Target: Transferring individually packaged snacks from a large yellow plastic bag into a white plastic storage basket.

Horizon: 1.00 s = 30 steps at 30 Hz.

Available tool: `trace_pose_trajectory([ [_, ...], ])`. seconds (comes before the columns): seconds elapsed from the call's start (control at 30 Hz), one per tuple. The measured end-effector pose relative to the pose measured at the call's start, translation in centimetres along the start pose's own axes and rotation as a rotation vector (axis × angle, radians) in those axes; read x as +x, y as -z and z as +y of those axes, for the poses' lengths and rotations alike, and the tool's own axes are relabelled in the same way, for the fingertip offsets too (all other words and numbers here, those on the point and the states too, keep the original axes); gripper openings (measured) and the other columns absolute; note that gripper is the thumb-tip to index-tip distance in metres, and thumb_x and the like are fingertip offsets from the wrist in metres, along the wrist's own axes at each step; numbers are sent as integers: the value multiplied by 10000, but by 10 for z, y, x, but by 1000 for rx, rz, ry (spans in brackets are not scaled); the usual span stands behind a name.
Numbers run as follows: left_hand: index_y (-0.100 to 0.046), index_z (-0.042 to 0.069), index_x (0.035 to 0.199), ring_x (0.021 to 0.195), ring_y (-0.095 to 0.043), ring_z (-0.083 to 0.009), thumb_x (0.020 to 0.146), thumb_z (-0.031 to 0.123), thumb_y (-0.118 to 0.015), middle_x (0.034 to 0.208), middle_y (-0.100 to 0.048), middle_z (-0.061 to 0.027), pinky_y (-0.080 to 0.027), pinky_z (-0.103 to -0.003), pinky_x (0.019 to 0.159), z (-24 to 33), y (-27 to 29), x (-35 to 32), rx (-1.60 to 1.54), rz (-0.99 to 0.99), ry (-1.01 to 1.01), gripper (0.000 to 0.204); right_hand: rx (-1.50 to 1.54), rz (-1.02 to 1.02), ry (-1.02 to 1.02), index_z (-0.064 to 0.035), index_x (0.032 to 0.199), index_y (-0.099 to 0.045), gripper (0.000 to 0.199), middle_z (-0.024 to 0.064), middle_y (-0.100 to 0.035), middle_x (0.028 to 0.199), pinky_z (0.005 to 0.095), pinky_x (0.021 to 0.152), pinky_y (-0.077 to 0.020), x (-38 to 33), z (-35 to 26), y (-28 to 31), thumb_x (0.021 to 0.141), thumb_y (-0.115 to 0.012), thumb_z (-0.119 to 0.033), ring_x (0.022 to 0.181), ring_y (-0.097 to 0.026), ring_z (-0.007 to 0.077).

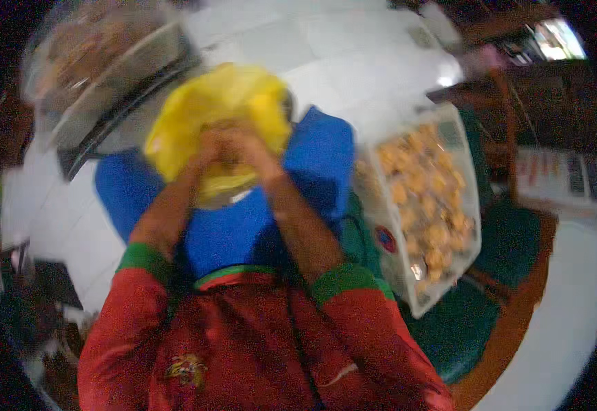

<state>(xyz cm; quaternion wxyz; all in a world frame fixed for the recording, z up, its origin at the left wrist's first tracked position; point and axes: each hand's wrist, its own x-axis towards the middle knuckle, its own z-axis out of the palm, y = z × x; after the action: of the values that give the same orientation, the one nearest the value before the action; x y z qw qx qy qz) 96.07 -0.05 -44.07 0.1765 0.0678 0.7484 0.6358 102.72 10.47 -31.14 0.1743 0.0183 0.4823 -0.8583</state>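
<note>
A yellow plastic bag (175, 116) is spread wide in front of me, over the blue cloth (223, 240) that appears to cover my legs. Both forearms reach into its middle. My left hand (213, 142) and my right hand (247, 145) come close together inside the bag, seemingly touching. Motion smears their fingers, so whether they hold anything is not visible. The bag's contents are hidden behind the hands.
At my right a translucent plastic bin (416, 301) of small orange-brown pieces rests on a green seat (459, 342). A pale, dark-edged container (124, 82) with blurred brown contents stands far left. White tiles (264, 41) cover the floor.
</note>
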Motion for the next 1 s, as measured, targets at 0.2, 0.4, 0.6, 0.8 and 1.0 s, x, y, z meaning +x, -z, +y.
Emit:
trace_pose_trajectory([
  [0.2, -559, 18, 1087, 1009, -576, -296, 861, 207, -572, 1078, -613, -167, -447, -402, 893, 110, 21, -48, 709, -254, -330, 294, -1240, 387, 627, 5, 1162, -542, 449, 202, -564, 1141, 384, 949, -417, -204, -206, -62, 786, -675, -202, 1083, -530, 332],
  [0.4, -592, -4, 960, 827, -615, -364, 821, 183, -599, 904, -632, -203, -473, -421, 729, 279, -27, -103, 641, 142, -537, 233, -1883, 1252, 4, -13, 1229, -498, 607, 248, -547, 1172, 434, 931, -404, -400, -279, 45, 740, -703, -308, 1093, -504, 413],
  [0.6, -566, 19, 1047, 876, -603, -357, 809, 203, -614, 953, -610, -194, -486, -408, 758, 374, -164, -126, 683, -137, -833, 305, -1927, 1370, -483, -35, 1290, -439, 724, 247, -586, 1096, 449, 950, -390, -463, -247, 123, 703, -736, -338, 1102, -498, 419],
  [0.8, -544, 47, 1168, 1022, -537, -342, 776, 169, -542, 1064, -573, -212, -437, -449, 826, 373, -298, -103, 769, -534, -1069, 410, -1796, 1234, -391, -9, 1258, -449, 712, 208, -529, 1180, 474, 1034, -312, -429, -242, 149, 684, -742, -311, 1156, -441, 410],
  [1.0, -532, 62, 1212, 1072, -512, -386, 770, 132, -557, 1065, -555, -280, -421, -463, 893, 368, -334, -113, 1054, -730, -881, 448, -1697, 1143, -430, 1, 1192, -499, 624, 199, -506, 1174, 472, 935, -408, -415, -259, 116, 649, -742, -185, 1129, -453, 368],
])
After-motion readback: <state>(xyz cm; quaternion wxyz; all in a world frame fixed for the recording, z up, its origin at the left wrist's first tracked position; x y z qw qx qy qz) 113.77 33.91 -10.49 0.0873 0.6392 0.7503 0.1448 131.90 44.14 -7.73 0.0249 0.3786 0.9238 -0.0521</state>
